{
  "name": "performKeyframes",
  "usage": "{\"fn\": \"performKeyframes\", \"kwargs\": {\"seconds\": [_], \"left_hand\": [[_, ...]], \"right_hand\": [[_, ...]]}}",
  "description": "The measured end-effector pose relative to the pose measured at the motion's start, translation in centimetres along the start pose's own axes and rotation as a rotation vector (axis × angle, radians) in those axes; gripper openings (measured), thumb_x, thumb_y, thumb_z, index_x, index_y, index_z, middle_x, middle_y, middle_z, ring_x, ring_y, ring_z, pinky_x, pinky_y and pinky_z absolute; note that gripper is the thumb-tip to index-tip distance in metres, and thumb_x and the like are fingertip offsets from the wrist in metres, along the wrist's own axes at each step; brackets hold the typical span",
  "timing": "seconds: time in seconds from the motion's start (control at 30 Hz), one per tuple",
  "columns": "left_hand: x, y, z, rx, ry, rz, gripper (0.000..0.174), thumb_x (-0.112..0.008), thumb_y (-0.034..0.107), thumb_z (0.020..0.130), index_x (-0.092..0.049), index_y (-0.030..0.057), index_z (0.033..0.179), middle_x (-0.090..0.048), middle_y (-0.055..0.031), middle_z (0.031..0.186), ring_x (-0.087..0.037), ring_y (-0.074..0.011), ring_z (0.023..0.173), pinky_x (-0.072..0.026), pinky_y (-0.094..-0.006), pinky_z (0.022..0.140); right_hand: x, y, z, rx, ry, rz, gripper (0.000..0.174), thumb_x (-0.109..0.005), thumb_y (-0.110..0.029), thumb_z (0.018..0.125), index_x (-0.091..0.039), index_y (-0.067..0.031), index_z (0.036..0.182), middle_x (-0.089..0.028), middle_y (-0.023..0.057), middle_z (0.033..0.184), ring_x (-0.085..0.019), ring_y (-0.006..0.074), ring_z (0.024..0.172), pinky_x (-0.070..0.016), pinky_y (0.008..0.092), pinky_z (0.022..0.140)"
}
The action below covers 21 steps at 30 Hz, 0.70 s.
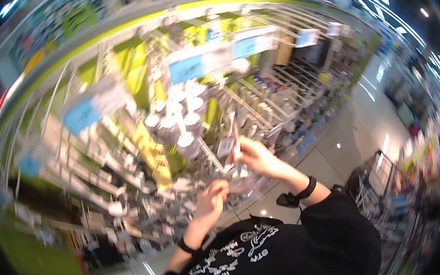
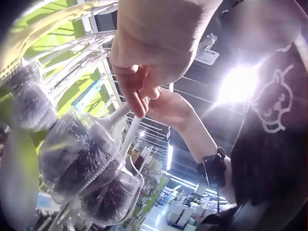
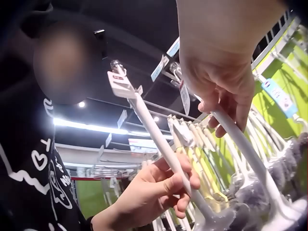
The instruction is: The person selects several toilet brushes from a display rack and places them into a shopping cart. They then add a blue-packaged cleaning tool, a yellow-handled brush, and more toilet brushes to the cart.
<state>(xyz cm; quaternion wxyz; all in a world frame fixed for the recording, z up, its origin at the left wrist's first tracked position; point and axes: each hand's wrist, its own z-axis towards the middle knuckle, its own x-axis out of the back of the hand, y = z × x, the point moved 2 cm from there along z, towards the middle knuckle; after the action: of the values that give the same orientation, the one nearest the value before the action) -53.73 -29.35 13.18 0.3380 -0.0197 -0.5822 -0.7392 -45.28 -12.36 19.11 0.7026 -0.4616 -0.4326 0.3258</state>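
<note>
Two toilet brushes with long white handles are in my hands. In the right wrist view my left hand (image 3: 149, 190) pinches one white handle (image 3: 156, 132) between thumb and fingers, with a price tag (image 3: 120, 85) near its top end. My right hand (image 3: 221, 91) grips the other handle (image 3: 250, 156) from above. Dark bristle heads (image 2: 79, 156) in clear plastic wrap show at the lower left of the left wrist view. In the head view my left hand (image 1: 210, 202) is lower and to the left of my right hand (image 1: 256, 158).
A store rack with a lime-green back panel (image 1: 133, 58) stands before me, hung with more brushes (image 1: 180, 112) on metal hooks. Blue-and-white price labels (image 1: 187, 69) jut from the hooks. A tiled aisle (image 1: 348, 125) runs off to the right, past a wire cart (image 1: 374, 175).
</note>
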Motion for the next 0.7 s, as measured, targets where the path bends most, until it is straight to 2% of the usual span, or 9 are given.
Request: {"fn": "performKeyframes", "kwargs": {"seconds": [0.03,0.1,0.2,0.23,0.4,0.5,0.63,0.67,0.7], "left_hand": [[-0.9,-0.8,-0.4,-0.050,-0.042,-0.051,0.016,-0.047,-0.001,0.080,-0.054,0.0021,0.094,-0.061,-0.0098,0.086,-0.060,-0.0205,0.063,-0.0496,-0.0299,0.058],[-3.4,-3.4,-1.0,-0.065,-0.115,-0.107,0.014,-0.043,-0.007,0.083,-0.055,-0.0035,0.089,-0.059,-0.0121,0.082,-0.056,-0.0139,0.062,-0.0471,-0.0251,0.058],[-6.3,-1.5,-0.4,0.037,-0.252,-0.360,0.013,-0.044,-0.009,0.082,-0.055,-0.0046,0.088,-0.059,-0.0111,0.083,-0.056,-0.0135,0.065,-0.0476,-0.0249,0.059],[-7.5,-1.5,-0.2,0.046,-0.317,-0.273,0.012,-0.045,-0.009,0.082,-0.055,-0.0049,0.087,-0.059,-0.0103,0.084,-0.057,-0.0127,0.066,-0.0479,-0.0250,0.060],[-14.6,2.3,0.8,0.008,-0.453,-0.343,0.007,-0.051,-0.003,0.085,-0.055,-0.0056,0.090,-0.060,-0.0090,0.084,-0.059,-0.0123,0.067,-0.0496,-0.0238,0.060],[-20.6,5.4,1.1,0.044,-0.521,-0.452,0.008,-0.053,-0.004,0.084,-0.056,-0.0047,0.091,-0.060,-0.0092,0.083,-0.058,-0.0122,0.065,-0.0495,-0.0237,0.061],[-29.4,9.3,0.6,0.155,-0.662,-0.576,0.009,-0.050,-0.001,0.087,-0.055,-0.0045,0.095,-0.060,-0.0082,0.085,-0.060,-0.0120,0.071,-0.0500,-0.0236,0.063],[-31.6,9.7,0.5,0.136,-0.700,-0.563,0.011,-0.048,0.001,0.089,-0.054,-0.0045,0.096,-0.060,-0.0086,0.085,-0.060,-0.0121,0.072,-0.0503,-0.0233,0.064],[-33.5,11.2,0.4,0.134,-0.738,-0.591,0.011,-0.048,0.004,0.089,-0.054,-0.0039,0.094,-0.060,-0.0092,0.084,-0.061,-0.0122,0.072,-0.0506,-0.0234,0.065]], "right_hand": [[0.6,0.3,-1.5,-0.049,0.037,-0.028,0.014,-0.054,-0.008,0.088,-0.050,-0.0008,0.098,-0.058,0.0049,0.083,-0.055,0.0102,0.081,-0.0444,0.0281,0.076],[2.5,1.3,-4.6,-0.072,0.126,0.022,0.014,-0.053,-0.009,0.088,-0.050,-0.0013,0.099,-0.059,0.0061,0.082,-0.056,0.0108,0.080,-0.0446,0.0281,0.076],[6.5,0.4,-10.5,-0.151,0.369,0.023,0.013,-0.052,-0.009,0.088,-0.049,-0.0010,0.098,-0.060,0.0055,0.084,-0.057,0.0116,0.081,-0.0450,0.0281,0.077],[7.7,0.4,-13.0,-0.168,0.466,0.025,0.013,-0.052,-0.008,0.088,-0.050,-0.0009,0.099,-0.060,0.0055,0.085,-0.057,0.0116,0.082,-0.0452,0.0281,0.077],[12.4,-1.8,-26.9,-0.195,0.921,0.037,0.018,-0.045,0.006,0.084,-0.049,0.0012,0.101,-0.058,0.0077,0.088,-0.057,0.0141,0.087,-0.0459,0.0282,0.081],[14.0,-1.7,-36.1,-0.246,1.143,-0.011,0.018,-0.046,0.006,0.083,-0.049,0.0013,0.101,-0.058,0.0072,0.088,-0.057,0.0144,0.088,-0.0456,0.0284,0.082],[14.9,-2.4,-48.2,-0.379,1.362,-0.233,0.018,-0.046,0.005,0.084,-0.048,0.0017,0.101,-0.059,0.0095,0.090,-0.060,0.0164,0.087,-0.0469,0.0298,0.080],[14.9,-2.1,-51.3,-0.365,1.419,-0.321,0.012,-0.049,0.002,0.084,-0.048,0.0011,0.096,-0.062,0.0127,0.090,-0.063,0.0225,0.085,-0.0478,0.0318,0.074],[14.7,-2.0,-54.2,-0.446,1.452,-0.367,0.015,-0.050,0.002,0.083,-0.048,0.0007,0.099,-0.062,0.0123,0.089,-0.062,0.0221,0.086,-0.0475,0.0316,0.076]]}}
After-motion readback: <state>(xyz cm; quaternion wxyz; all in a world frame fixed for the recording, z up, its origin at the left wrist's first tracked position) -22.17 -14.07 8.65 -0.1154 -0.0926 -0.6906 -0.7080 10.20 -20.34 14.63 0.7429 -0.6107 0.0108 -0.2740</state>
